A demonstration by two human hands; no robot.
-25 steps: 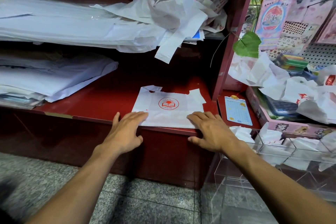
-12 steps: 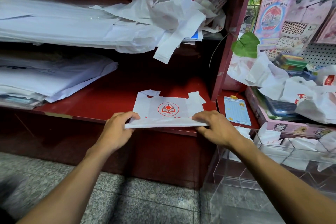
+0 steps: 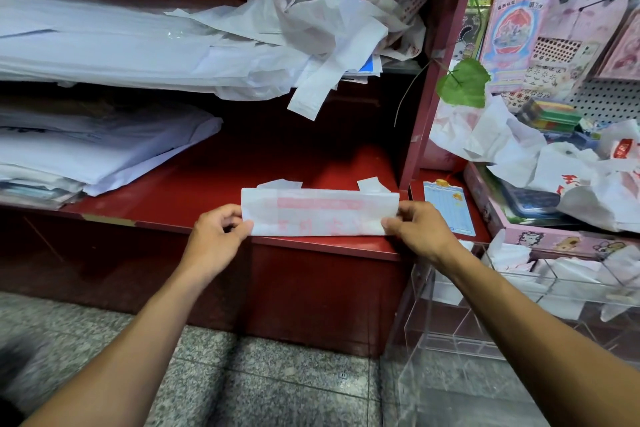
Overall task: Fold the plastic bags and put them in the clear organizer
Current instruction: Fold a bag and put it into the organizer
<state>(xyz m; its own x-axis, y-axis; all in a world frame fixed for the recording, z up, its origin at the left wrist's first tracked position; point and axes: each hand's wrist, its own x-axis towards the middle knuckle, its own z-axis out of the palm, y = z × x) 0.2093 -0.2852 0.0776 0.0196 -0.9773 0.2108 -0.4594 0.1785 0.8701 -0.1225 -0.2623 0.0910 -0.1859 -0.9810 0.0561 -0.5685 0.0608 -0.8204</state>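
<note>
Pinched at each end, the folded plastic bag (image 3: 320, 211) is held between my left hand (image 3: 216, 234) and right hand (image 3: 417, 229), thumbs and fingers closed on its corners. I see it lying as a flat strip along the front edge of the red shelf (image 3: 194, 191). Right of it stands the clear organizer (image 3: 485, 350), with folded bags in its upper compartments.

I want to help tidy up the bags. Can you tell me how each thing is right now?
Plastic bag: folded over into a flat strip, on the shelf edge.
Left hand: pinching the bag's left end.
Right hand: pinching the bag's right end.
Bag pile: crumpled, unfolded, on the upper shelf.
Loose bags: crumpled, at the right.
Clear organizer: open-topped, some white bags inside.
</note>
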